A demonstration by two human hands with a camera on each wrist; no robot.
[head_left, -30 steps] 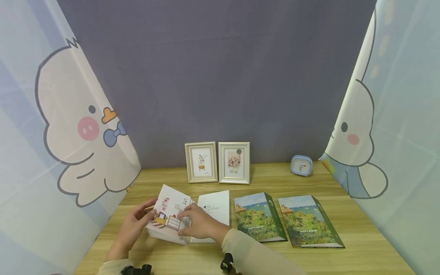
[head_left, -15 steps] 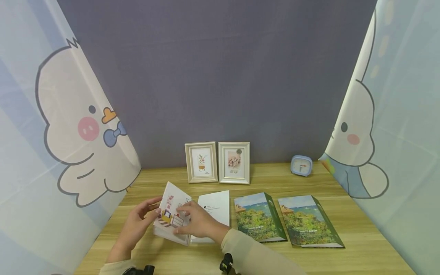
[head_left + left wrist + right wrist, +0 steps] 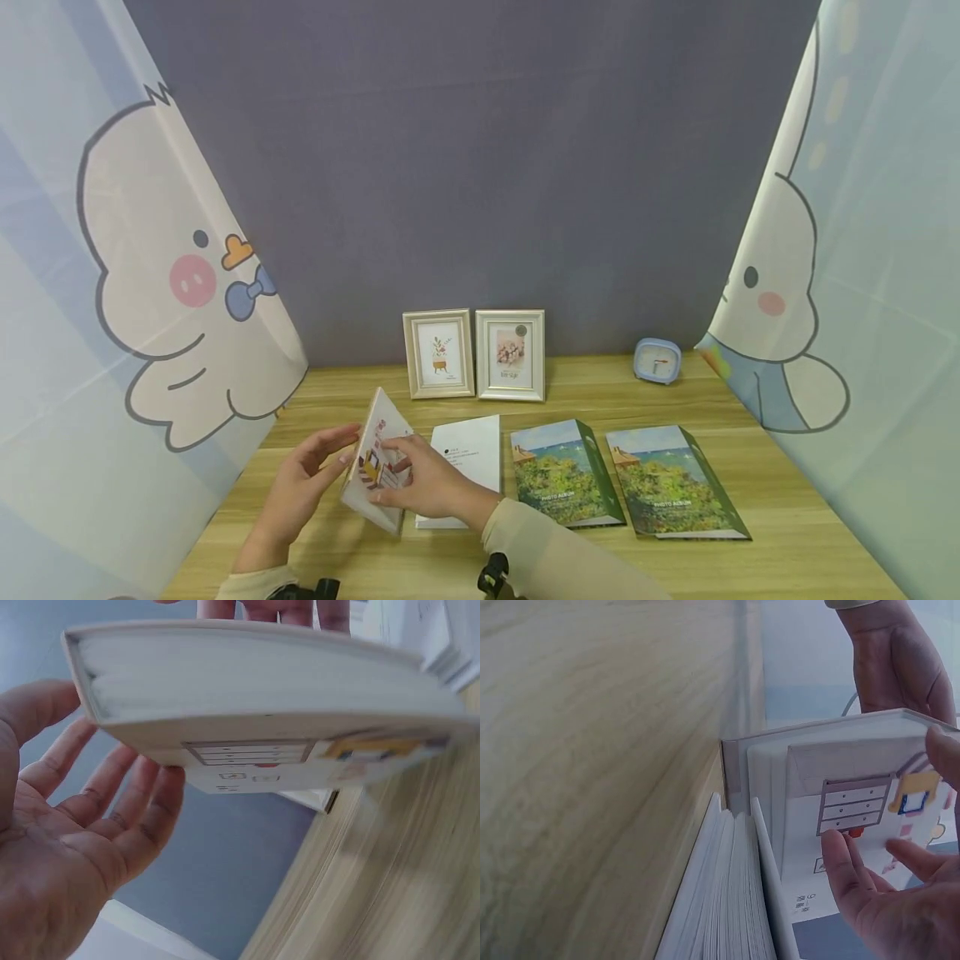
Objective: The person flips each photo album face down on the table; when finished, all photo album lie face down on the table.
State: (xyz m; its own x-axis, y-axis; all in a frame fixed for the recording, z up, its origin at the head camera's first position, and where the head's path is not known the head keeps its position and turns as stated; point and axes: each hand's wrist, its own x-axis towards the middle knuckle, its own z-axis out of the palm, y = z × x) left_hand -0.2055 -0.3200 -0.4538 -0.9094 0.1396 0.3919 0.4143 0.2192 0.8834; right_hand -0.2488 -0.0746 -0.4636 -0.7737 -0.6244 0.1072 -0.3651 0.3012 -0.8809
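Note:
A thick white album (image 3: 367, 468) with a drawer-and-furniture picture on its cover stands tilted up on one long edge on the wooden table (image 3: 787, 467). My right hand (image 3: 433, 492) holds it, fingers spread on the pictured cover (image 3: 840, 787), thumb near its top edge. My left hand (image 3: 303, 479) is open behind it, palm facing the back cover, fingers (image 3: 120, 802) straight and at or just off the cover. The page block (image 3: 262, 682) shows between both covers. The left hand (image 3: 900, 667) shows beyond the album.
A plain white album (image 3: 468, 454) lies flat just right of the tilted one. Two green photo albums (image 3: 566, 475) (image 3: 675, 483) lie further right. Two picture frames (image 3: 440, 354) (image 3: 511, 354) and a small blue clock (image 3: 657, 360) stand at the back. Cartoon curtains (image 3: 150, 275) hang at both sides.
The pictured album has tipped from lying nearly flat to standing steeply on its edge. My left hand has come off its left edge and opened behind it; the right hand stays on the cover.

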